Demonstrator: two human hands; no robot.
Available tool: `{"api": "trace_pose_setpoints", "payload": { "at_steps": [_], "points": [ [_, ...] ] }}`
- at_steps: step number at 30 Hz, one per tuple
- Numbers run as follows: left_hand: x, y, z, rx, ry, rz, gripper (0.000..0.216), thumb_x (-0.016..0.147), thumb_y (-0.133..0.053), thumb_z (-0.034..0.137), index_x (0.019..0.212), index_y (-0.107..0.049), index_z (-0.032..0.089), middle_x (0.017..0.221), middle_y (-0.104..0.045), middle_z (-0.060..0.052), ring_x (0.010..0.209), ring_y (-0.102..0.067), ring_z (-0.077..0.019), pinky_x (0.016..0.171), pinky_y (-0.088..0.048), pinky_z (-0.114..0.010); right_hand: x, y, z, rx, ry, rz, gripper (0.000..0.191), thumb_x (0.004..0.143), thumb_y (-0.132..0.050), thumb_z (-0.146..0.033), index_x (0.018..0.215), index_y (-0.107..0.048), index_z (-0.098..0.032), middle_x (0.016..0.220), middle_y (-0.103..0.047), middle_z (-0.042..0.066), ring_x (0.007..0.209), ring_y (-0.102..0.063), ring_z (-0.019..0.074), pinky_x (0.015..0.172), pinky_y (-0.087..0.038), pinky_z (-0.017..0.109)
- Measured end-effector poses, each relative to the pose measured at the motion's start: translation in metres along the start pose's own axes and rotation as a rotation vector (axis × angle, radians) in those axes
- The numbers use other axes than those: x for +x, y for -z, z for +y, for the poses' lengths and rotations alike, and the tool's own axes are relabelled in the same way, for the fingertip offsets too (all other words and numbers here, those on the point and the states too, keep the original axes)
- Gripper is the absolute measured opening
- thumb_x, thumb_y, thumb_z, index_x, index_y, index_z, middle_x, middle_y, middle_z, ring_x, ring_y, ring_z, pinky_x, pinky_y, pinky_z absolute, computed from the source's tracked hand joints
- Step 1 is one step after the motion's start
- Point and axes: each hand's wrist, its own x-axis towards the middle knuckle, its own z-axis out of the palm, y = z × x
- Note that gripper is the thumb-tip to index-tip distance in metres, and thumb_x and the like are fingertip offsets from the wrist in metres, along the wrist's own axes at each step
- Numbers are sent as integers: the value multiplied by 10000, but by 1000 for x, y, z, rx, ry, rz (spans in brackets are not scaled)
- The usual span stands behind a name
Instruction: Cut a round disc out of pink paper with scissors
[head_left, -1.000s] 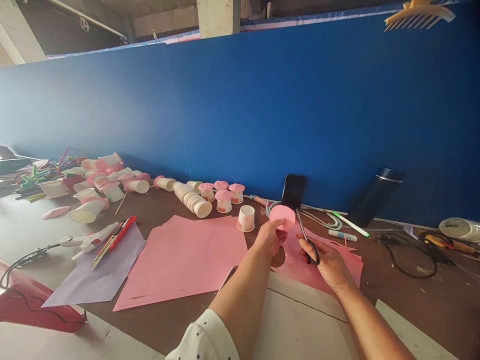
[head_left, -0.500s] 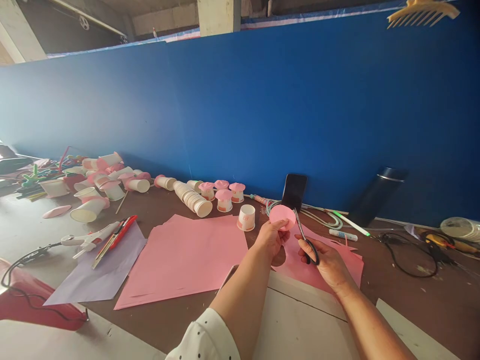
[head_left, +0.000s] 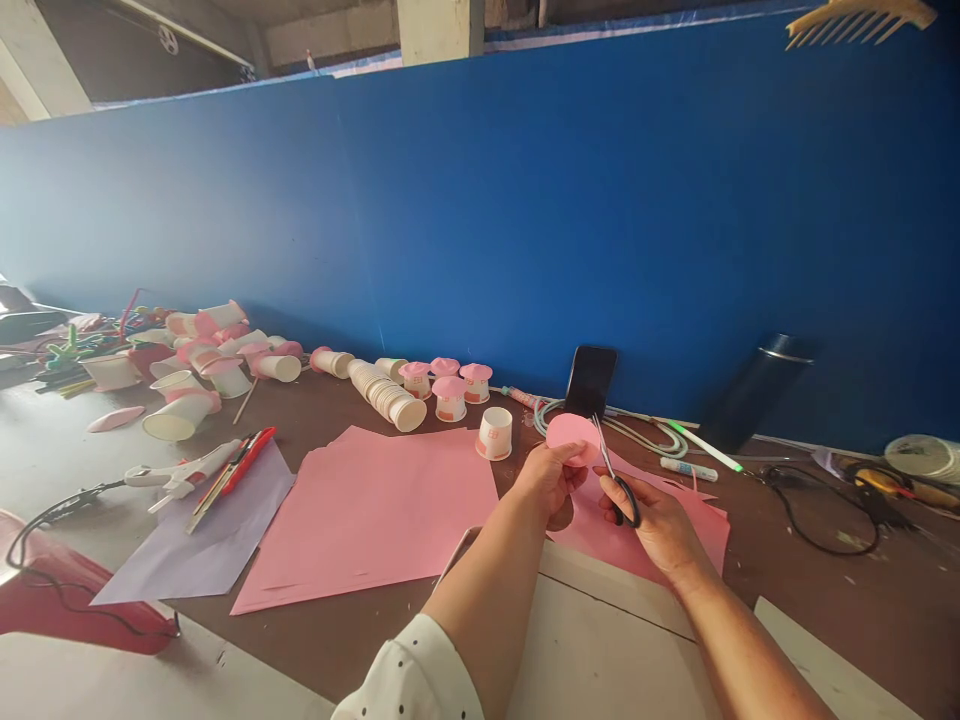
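Pinched between the thumb and fingers of my left hand (head_left: 553, 476) is a round pink paper disc (head_left: 571, 436). My right hand (head_left: 654, 520) is closed round the black handles of a pair of scissors (head_left: 619, 490). The blades point up and away, against the right edge of the disc. Below both hands lies cut pink paper (head_left: 675, 535) with jagged edges. A single white paper cup (head_left: 494, 434) stands upright just left of the disc. Beyond it, several small cups with pink scalloped paper tops (head_left: 449, 392) stand in a cluster.
A stack of pink sheets (head_left: 375, 510) lies to the left, beside lilac paper (head_left: 247, 535) bearing a red utility knife (head_left: 232, 475) and a glue gun (head_left: 180, 475). Nested cups (head_left: 386, 395) lie behind. A phone (head_left: 591, 380) leans on the blue partition (head_left: 525, 200), near a dark bottle (head_left: 757, 395).
The disc and scissors have shifted slightly right in view, along with a small shift of the whole scene. Both hands keep their grip, and the blades stay at the disc's right edge.
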Motion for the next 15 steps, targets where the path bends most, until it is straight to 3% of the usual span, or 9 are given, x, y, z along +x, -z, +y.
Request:
{"api": "trace_pose_setpoints", "payload": {
  "at_steps": [6,15],
  "points": [
    [3,2,-2,22,23,-12,225,756,-818,143,925,-669,155,856,-694,-64,734,-638,-130,672,-509,-221,0,0,-2,-53,24,-1,491,786,-675,-720,809,-789,-242,679,-693,2,703,-621,206,691,-468,304],
    [2,1,-1,14,42,6,262,747,-833,143,932,-648,159,852,-696,-61,735,-645,-136,667,-508,-222,2,1,3,-37,6,10,498,786,-696,-696,942,-820,-239,680,-688,0,721,-623,220,706,-478,311]
  ]
}}
